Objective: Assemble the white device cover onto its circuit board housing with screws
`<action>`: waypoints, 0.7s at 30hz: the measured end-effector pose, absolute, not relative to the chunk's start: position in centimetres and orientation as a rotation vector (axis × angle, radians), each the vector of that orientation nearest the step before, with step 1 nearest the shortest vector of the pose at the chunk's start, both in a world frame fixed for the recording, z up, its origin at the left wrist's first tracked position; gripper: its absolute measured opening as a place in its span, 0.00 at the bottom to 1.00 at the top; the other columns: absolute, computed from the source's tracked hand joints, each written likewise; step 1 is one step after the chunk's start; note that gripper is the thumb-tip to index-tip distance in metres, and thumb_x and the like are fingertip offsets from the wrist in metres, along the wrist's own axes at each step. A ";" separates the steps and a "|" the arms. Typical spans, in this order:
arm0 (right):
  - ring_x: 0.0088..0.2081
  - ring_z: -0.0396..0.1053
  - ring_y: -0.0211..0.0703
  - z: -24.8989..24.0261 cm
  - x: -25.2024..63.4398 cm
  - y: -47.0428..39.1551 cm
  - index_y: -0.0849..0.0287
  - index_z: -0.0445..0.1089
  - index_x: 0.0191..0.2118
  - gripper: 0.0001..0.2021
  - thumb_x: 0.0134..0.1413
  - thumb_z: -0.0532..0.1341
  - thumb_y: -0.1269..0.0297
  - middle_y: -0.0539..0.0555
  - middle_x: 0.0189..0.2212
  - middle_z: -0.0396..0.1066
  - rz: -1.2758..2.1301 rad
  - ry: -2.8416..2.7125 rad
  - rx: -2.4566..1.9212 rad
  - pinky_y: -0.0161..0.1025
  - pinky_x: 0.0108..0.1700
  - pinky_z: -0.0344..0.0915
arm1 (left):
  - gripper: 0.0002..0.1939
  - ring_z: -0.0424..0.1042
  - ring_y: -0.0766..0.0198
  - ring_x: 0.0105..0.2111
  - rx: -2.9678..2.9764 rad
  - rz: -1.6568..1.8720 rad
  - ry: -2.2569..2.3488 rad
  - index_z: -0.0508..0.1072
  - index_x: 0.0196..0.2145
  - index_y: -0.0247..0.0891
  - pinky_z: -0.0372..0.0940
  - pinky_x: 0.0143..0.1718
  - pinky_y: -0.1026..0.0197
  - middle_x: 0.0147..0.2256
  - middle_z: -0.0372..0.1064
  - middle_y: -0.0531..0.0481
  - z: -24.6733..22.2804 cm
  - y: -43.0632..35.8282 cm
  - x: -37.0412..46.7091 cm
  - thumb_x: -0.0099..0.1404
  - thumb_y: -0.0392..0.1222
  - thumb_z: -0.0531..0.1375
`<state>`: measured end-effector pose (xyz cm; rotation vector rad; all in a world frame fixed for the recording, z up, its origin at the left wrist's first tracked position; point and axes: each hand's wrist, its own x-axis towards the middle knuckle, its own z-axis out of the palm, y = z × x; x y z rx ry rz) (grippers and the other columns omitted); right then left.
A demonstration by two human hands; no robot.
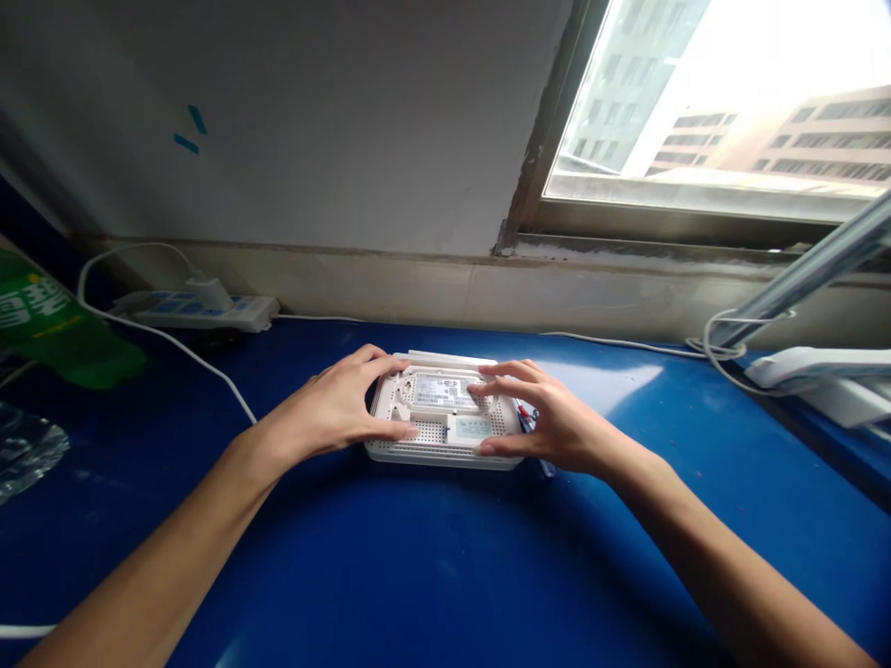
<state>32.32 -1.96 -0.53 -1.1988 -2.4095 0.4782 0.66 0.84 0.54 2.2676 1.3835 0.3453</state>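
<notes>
A white plastic router-like box [428,429] lies on the blue table, its perforated, labelled face up. A printed label [445,391] sits in its raised middle, and a smaller pale sticker [473,428] is near the front edge. My left hand [341,399] grips the box's left end, thumb on the near part and fingers at the far edge. Around the right end is my right hand [549,413], its thumb at the near edge and fingertips on the label and far side. Partly hidden behind that hand is a small red and clear item [527,415] I cannot make out.
A power strip [209,309] with a plugged-in white adapter stands along the wall at left. Near it are a green bottle [62,320] and clear crinkled plastic [28,450]. A metal lamp arm [800,269] and white cable [710,348] are at right, below the window.
</notes>
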 end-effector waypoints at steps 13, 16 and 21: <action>0.64 0.63 0.61 -0.8 32.4 -3.0 0.48 0.72 0.62 0.32 0.55 0.70 0.41 0.59 0.66 0.64 0.501 -2.402 -1.186 0.61 0.62 0.67 | 0.45 0.71 0.45 0.53 2.249 0.246 1.368 0.65 0.65 0.51 0.68 0.50 0.53 0.55 0.67 0.44 0.2 0.5 0.8 0.55 0.71 0.67; 0.66 0.60 0.61 -0.7 32.5 -3.3 0.46 0.70 0.64 0.35 0.53 0.71 0.39 0.58 0.67 0.63 0.504 -2.413 -1.160 0.61 0.64 0.64 | 0.46 0.72 0.46 0.52 2.231 0.240 1.357 0.66 0.64 0.51 0.69 0.49 0.55 0.55 0.67 0.44 0.1 0.3 0.5 0.53 0.71 0.68; 0.52 0.72 0.50 0.0 33.7 -2.9 0.52 0.76 0.52 0.14 0.69 0.63 0.52 0.58 0.53 0.74 0.366 -2.240 -1.138 0.49 0.54 0.71 | 0.45 0.73 0.46 0.51 2.261 0.250 1.360 0.68 0.64 0.52 0.69 0.51 0.53 0.55 0.68 0.45 0.0 0.0 -0.4 0.53 0.71 0.69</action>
